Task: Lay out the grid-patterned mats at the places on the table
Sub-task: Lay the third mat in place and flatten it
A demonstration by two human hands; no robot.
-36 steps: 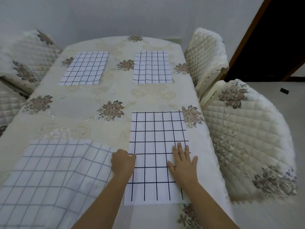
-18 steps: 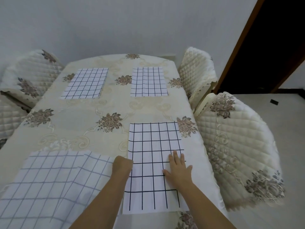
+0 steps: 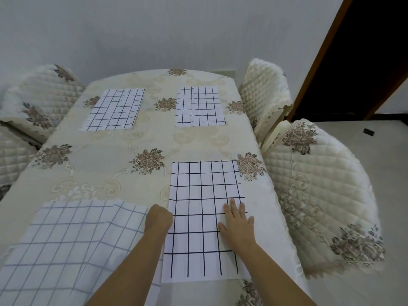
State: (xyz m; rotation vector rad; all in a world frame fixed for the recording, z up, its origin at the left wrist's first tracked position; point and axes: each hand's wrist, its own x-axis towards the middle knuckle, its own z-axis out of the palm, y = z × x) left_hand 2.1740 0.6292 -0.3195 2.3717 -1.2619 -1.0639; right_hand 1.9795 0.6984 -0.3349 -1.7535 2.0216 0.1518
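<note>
Four white grid-patterned mats lie on the table (image 3: 106,166), which has a cream floral cloth. My right hand (image 3: 237,224) presses flat, fingers straight, on the near right mat (image 3: 205,186). My left hand (image 3: 157,219) sits curled at that mat's left edge. Its fingers are tucked out of sight, so a grip on the edge cannot be made out. To the left, the near left mat (image 3: 66,239) lies rumpled with a fold across it. The far left mat (image 3: 112,110) and far right mat (image 3: 199,107) lie flat.
Quilted chair covers surround the table: one close at the right (image 3: 320,195), one further back on the right (image 3: 262,89), and one at the left (image 3: 37,100). A dark doorway (image 3: 364,62) opens at the upper right. A grey wall stands behind the table.
The view has tilted upward, showing more wall and the table's far end. Both hands keep the same places on the near right mat, which has not shifted on the cloth.
</note>
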